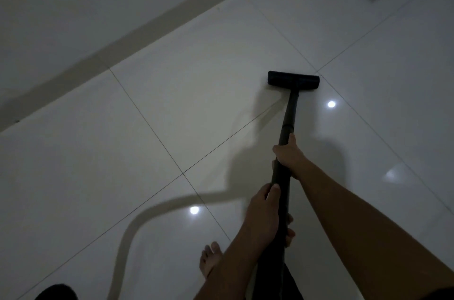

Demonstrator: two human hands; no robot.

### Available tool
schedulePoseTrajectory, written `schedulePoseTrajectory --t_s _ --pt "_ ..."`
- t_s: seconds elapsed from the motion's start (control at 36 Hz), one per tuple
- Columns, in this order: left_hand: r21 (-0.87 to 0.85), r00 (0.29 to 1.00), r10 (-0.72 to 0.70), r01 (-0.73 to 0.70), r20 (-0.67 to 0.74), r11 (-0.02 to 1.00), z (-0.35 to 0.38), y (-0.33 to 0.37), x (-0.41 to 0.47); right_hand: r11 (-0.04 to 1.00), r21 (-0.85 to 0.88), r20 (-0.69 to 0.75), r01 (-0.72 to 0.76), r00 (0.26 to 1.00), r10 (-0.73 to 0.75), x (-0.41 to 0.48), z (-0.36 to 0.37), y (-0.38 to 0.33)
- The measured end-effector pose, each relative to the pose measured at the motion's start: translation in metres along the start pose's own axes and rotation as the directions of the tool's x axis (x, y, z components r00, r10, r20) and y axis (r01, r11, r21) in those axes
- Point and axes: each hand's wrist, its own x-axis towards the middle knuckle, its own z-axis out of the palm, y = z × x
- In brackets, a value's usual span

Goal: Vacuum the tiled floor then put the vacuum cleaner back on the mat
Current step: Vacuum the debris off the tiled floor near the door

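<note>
A black vacuum wand runs away from me down to a flat black floor head, which rests on the glossy white tiled floor near a grout crossing. My right hand is wrapped around the wand higher up its length. Closer to me, my left hand grips the same wand. The vacuum's body and the mat are out of view. The room is dim.
A pale skirting band and wall run diagonally across the upper left. My bare foot stands on the tile below the hands. A curved hose shadow crosses the floor at lower left. A dark object sits at the bottom left edge.
</note>
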Motion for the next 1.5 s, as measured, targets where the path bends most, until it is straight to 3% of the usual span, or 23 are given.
schedulePoseTrajectory --t_s 0.33,0.44,0.58,0.75,0.83,0.94,1.14,1.28,1.44,1.5 --pt "-0.008 0.999 -0.037 0.037 -0.018 0.999 0.011 -0.064 -0.06 0.998 0.067 0.03 -0.02 0.999 0.018 -0.045 0.016 0.072" --pt "-0.051 0.998 -0.045 0.042 -0.053 0.998 0.027 -0.088 -0.076 1.0 -0.019 0.052 -0.015 0.999 0.016 -0.054 0.018 0.095" --pt "-0.119 0.995 -0.071 0.063 -0.07 0.991 0.043 -0.114 -0.093 0.988 -0.106 0.063 0.109 0.993 -0.103 -0.066 0.012 0.125" --pt "-0.124 0.992 -0.107 0.098 -0.067 0.987 0.039 -0.136 -0.109 0.991 -0.081 0.053 0.104 0.994 -0.1 -0.079 0.027 0.15" --pt "-0.058 0.99 -0.139 0.137 -0.034 0.989 0.027 -0.142 -0.121 0.991 -0.134 0.054 0.012 0.999 -0.005 -0.088 0.043 0.155" --pt "0.055 0.991 -0.109 0.106 0.074 0.993 0.001 -0.143 -0.146 0.991 -0.133 0.054 0.024 0.998 -0.017 -0.107 0.061 0.158" --pt "0.291 0.977 -0.173 0.132 0.122 0.948 -0.053 -0.134 -0.181 0.995 0.085 0.109 -0.059 0.993 0.049 -0.141 0.099 0.154" --pt "0.553 0.987 -0.157 0.116 0.027 0.825 -0.085 -0.125 -0.192 0.92 0.336 0.273 -0.2 0.956 0.108 -0.152 0.126 0.151" --pt "0.853 0.991 -0.073 0.136 -0.115 0.505 -0.117 -0.109 -0.197 0.785 0.529 0.377 -0.322 0.918 0.123 -0.159 0.149 0.141" --pt "0.873 0.987 -0.031 0.153 -0.157 0.463 -0.128 -0.102 -0.197 0.753 0.556 0.414 -0.352 0.903 0.116 -0.159 0.154 0.136"
